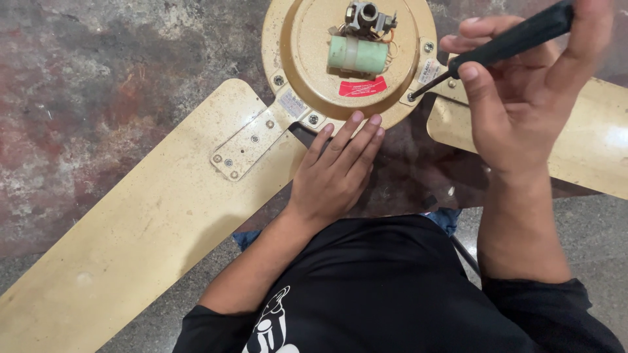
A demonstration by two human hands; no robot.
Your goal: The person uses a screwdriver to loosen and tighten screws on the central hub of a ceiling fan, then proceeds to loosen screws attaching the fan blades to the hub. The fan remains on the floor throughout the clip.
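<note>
Your right hand (523,98) is closed around the black handle of a screwdriver (517,39), with the thumb on one side and the fingers wrapped on the other. You hold it slanted, so the thin metal tip comes down to a screw (411,97) on the rim of the gold motor housing (314,39) of a ceiling fan, close to where the right blade (589,144) joins. The slant seems to come from your wrist position above the blade; whether the tip sits truly inside the screw head I cannot tell, the point is too small.

Your left hand (337,170) lies flat with the fingers together and stretched, the fingertips pressing on the lower edge of the housing. This looks like a way to keep the fan from turning or sliding on the floor (98,98) while the tool pushes from the other side.

The fan rests on a stained, reddish concrete floor, directly in front of your knees. The long left blade (144,222) goes out toward the lower left, fixed by a metal bracket (252,144) with several small screws. On top of the housing you see a pale green cylinder (358,55), probably a capacitor, a grey metal fitting (366,16) with wires, and a red label (363,87). The right blade lies just under your right wrist, so it limits how low you can bring the handle
</note>
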